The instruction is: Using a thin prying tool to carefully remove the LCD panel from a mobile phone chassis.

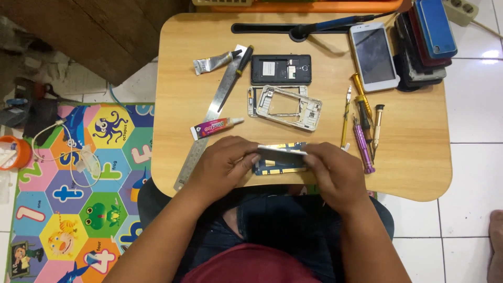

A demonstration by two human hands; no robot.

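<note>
Fingers (255, 157) of the left hand (225, 163) and the right hand (335, 173) pinch the two ends of a thin, flat, pale panel (282, 153), held level just above the near edge of the desk (414, 157). Directly under it lies a dark blue circuit board (277, 166) with gold patches, touching the desk.

Left of the hands, a long steel ruler (212, 112) runs slantwise, its lower end near the desk's front edge, with a small pink glue tube (215, 127) lying across it. Right of the hands, a cluster of slim screwdrivers (362, 126) lies side by side, leaving a bare strip of wood out to the rounded right edge.

Beyond the hands sits a hollow silver phone frame (285, 106), and behind it a black phone back (281, 69), open and showing its inner compartments. A white phone (374, 55) lies at the far right, beside a leaning stack of phone cases (427, 36).
</note>
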